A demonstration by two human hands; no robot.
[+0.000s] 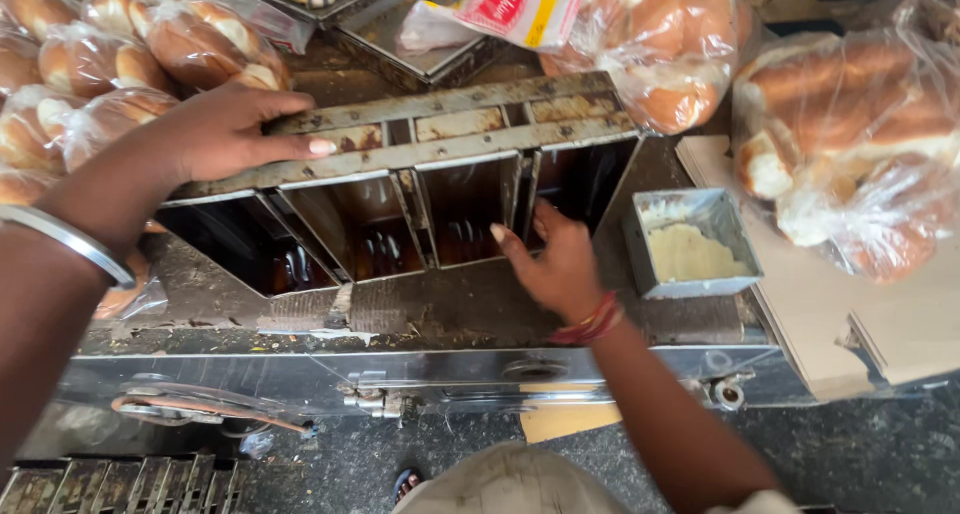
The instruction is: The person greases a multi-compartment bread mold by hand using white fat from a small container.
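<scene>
Head view — left hand [232, 132] flat on loaf-tin frame [420, 164], right hand [555, 264] spread, reaching into tin.

This looks like a small bakery workroom. Bagged bread loaves [850, 144] fill the upper right of the frame, and bagged buns [120, 64] crowd the upper left. A greased, worn strap of 4 joined loaf tins [420, 189] lies tipped at centre on a crumb-strewn metal table [300, 374]. A small tin of pale grease [690, 244] sits right of centre.
</scene>
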